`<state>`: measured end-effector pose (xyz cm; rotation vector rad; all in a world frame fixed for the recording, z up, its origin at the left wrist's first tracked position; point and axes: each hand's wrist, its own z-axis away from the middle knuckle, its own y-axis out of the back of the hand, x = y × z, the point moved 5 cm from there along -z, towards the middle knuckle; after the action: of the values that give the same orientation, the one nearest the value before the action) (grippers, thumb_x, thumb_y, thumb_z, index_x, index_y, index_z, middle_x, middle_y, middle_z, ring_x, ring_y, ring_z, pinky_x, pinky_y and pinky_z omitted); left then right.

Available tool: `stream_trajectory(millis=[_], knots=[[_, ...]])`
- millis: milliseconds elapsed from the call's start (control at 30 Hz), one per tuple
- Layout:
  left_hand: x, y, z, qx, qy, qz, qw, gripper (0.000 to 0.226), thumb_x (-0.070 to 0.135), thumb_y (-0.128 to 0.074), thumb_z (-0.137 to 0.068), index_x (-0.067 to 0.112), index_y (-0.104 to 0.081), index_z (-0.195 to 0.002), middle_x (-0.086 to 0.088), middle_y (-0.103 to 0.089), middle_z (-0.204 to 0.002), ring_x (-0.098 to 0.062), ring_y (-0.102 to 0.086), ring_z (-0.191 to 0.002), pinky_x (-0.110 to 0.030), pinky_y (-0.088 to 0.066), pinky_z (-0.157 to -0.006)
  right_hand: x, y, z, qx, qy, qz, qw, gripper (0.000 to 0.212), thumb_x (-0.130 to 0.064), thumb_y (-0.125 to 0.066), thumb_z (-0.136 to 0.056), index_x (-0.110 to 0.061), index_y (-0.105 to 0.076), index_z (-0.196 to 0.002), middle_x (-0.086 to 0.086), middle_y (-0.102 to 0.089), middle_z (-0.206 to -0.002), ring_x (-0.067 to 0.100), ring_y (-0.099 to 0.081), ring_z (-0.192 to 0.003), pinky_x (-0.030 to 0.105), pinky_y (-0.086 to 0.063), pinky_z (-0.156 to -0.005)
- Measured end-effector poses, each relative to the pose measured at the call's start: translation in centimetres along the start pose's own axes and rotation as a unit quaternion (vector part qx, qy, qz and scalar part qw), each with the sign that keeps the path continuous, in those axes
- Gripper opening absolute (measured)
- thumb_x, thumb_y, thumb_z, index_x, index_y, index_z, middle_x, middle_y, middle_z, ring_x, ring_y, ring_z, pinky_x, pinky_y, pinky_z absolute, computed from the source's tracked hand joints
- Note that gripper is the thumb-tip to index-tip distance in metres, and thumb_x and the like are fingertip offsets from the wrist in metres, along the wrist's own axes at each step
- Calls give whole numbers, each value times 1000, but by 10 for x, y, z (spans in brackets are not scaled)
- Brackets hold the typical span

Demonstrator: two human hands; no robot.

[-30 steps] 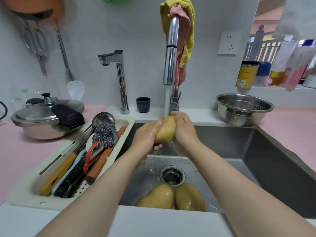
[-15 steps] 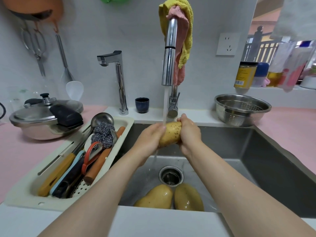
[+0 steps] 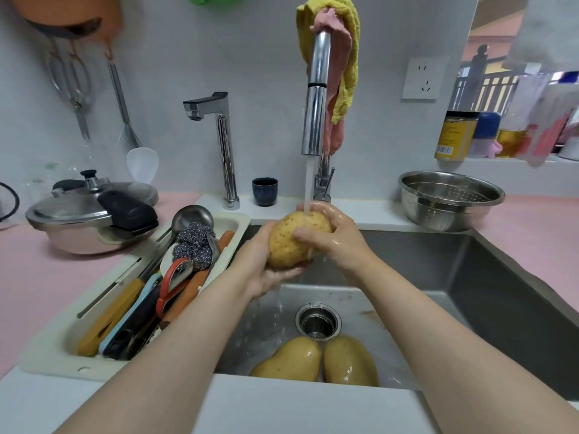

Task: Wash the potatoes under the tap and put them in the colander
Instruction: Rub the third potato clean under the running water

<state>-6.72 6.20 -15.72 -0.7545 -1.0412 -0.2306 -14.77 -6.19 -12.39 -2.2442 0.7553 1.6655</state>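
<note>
A speckled yellow potato (image 3: 293, 241) sits under the running water of the tall chrome tap (image 3: 316, 98), above the steel sink (image 3: 416, 267). My left hand (image 3: 260, 270) cups it from below and the left. My right hand (image 3: 335, 234) grips it from the right, thumb across its front. Two more wet potatoes (image 3: 289, 360) (image 3: 349, 361) lie side by side on the sink floor near the front wall, just in front of the drain (image 3: 318, 321). The steel colander (image 3: 451, 198) stands on the counter to the right of the tap, with nothing visible inside.
A cream drainer tray (image 3: 62, 349) with utensils, a ladle and a steel scourer spans the sink's left edge. A pressure cooker (image 3: 91, 214) stands on the pink counter at left. A second small tap (image 3: 224, 145) and a dark cup (image 3: 264, 191) stand behind the sink. Jars line the right ledge.
The potato has been turned in my hands, now showing its broad speckled face toward me. My left hand has slid beneath it and my right thumb has come across its front.
</note>
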Motion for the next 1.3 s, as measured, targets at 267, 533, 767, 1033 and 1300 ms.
stream_trajectory(millis=[267,533,767,1033,1300], knots=[[0,-13,-3,46,-122,-164,978,34,43,-48,-103,21,-73,-111,-10,-78,-104,-28,-76,-94,-47,-65,-77,-2,2,5,234,-70,-32,969,24,-38,-67,-97,-17,-77,-91,-1,-72,-90,14,-66,-86,26,-53,-70],[2,-13,-5,58,-142,-99,983,30,36,-76,-88,20,-75,-113,-5,-79,-106,-24,-76,-95,-41,-63,-81,-4,3,6,203,-68,47,976,39,-27,-35,-108,-26,-72,-96,-4,-70,-94,17,-68,-92,31,-57,-76],[15,11,-3,84,-79,-26,993,14,33,-68,-96,19,-65,-94,-9,-71,-89,-29,-69,-78,-45,-59,-76,2,-29,11,39,-38,-19,998,24,-20,-78,-89,-29,-71,-109,-6,-65,-109,13,-66,-100,28,-62,-75],[0,-17,-4,-94,-94,-118,984,37,18,-70,-93,23,-68,-129,-10,-74,-121,-34,-71,-107,-51,-57,-88,10,4,8,237,-123,-80,960,21,-38,-75,-91,-21,-78,-79,2,-78,-87,22,-73,-88,48,-62,-88],[19,7,1,58,-125,-49,989,20,32,-82,-83,19,-70,-92,-13,-76,-95,-35,-74,-87,-56,-61,-83,3,-27,10,-40,-141,-181,973,31,-8,-54,-104,-25,-68,-127,10,-68,-124,24,-66,-105,38,-59,-85]])
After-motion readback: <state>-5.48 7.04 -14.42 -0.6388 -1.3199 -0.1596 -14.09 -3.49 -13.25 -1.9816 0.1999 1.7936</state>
